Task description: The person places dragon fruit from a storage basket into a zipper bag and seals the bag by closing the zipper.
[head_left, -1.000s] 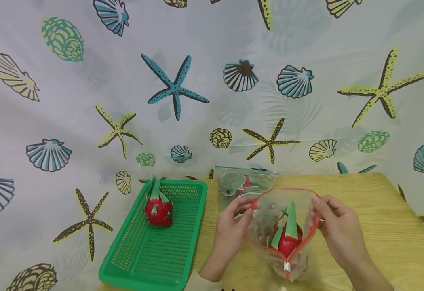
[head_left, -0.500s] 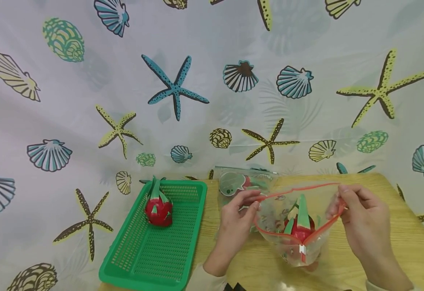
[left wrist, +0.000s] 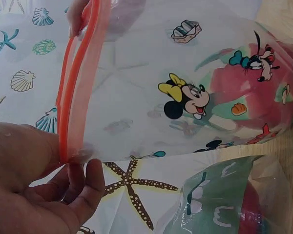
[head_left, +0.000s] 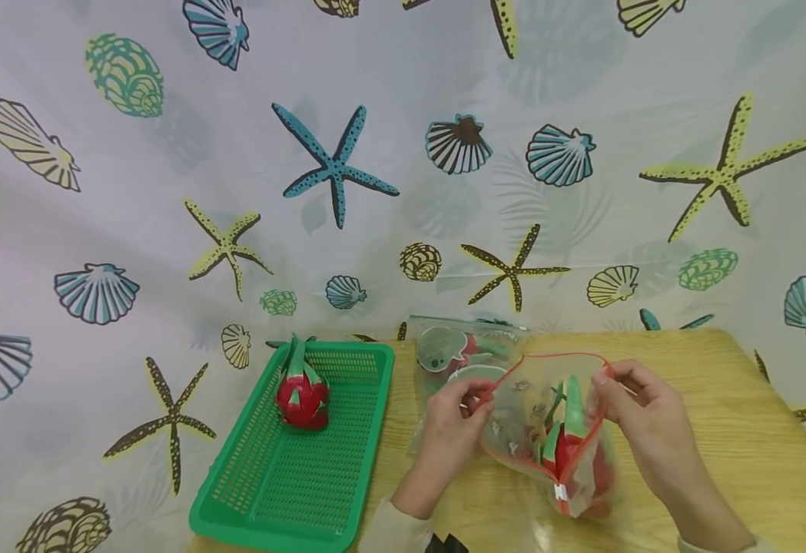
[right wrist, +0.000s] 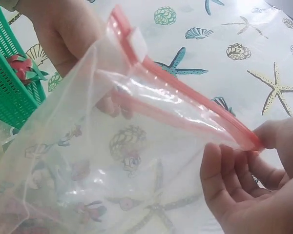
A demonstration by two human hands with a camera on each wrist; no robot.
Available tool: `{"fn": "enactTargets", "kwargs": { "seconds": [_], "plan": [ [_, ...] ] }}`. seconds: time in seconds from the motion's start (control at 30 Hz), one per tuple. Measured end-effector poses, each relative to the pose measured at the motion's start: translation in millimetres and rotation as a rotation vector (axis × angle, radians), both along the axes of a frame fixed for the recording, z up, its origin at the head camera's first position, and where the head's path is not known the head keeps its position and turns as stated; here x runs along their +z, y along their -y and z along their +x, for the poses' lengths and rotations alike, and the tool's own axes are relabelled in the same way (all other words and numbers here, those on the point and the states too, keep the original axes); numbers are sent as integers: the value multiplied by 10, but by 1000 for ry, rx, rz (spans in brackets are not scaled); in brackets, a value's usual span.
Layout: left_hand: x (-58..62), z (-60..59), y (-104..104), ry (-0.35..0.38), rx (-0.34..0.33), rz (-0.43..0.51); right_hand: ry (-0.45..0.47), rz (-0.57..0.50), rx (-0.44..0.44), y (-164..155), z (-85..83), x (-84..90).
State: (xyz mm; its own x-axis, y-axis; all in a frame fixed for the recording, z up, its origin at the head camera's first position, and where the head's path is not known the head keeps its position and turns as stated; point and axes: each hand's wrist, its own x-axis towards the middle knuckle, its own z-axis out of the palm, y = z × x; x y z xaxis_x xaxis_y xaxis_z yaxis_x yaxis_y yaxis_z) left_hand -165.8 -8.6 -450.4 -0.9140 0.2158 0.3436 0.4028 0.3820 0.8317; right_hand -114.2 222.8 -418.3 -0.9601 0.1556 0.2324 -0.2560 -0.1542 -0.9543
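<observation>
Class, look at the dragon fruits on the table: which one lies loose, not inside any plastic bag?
The dragon fruit in the green basket; another sits in the zip bag held by both hands, another in a bag behind.

On the desk (head_left: 721,430) a basket (head_left: 285,491) lies at the left end, with one dragon fruit (head_left: 301,395) inside it near its far edge. To the right of the basket, between the two hands, a zip bag (head_left: 548,430) is held above the desk, its mouth uppermost and a second dragon fruit (head_left: 565,449) inside it. The left hand (head_left: 447,434) is at the bag's left rim and the right hand (head_left: 651,430) at its right rim, each with the rim in its grip. Behind the held bag, towards the curtain (head_left: 375,153), another filled bag (head_left: 458,349) lies on the desk. The curtain hangs behind the desk and falls past its left side.
</observation>
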Motion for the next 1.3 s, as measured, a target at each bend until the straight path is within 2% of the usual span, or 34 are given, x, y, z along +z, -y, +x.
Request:
{"fn": "enactTargets", "kwargs": {
  "seconds": [0.13,0.23,0.5,0.67,0.8,0.93,1.1,1.3],
  "plan": [
    [20,-7,44,47,13,55,103,133,23,4,5,-42],
    [38,-15,81,83,33,102,137,165,37,-4,11,-73],
    [8,-48,176,150,47,102,121,161,77,35,18,-46],
    [11,-42,255,185,12,94,110,138,74,89,-1,-10],
    [13,-43,316,200,-14,20,71,129,43,111,-25,33],
    [-12,-56,332,232,-48,-33,-27,77,39,110,-58,86],
    [-28,-49,291,256,-110,-19,-98,9,46,115,-87,113],
    [-56,-36,228,243,-123,33,-121,-16,-3,135,-121,158]
  ]
}}
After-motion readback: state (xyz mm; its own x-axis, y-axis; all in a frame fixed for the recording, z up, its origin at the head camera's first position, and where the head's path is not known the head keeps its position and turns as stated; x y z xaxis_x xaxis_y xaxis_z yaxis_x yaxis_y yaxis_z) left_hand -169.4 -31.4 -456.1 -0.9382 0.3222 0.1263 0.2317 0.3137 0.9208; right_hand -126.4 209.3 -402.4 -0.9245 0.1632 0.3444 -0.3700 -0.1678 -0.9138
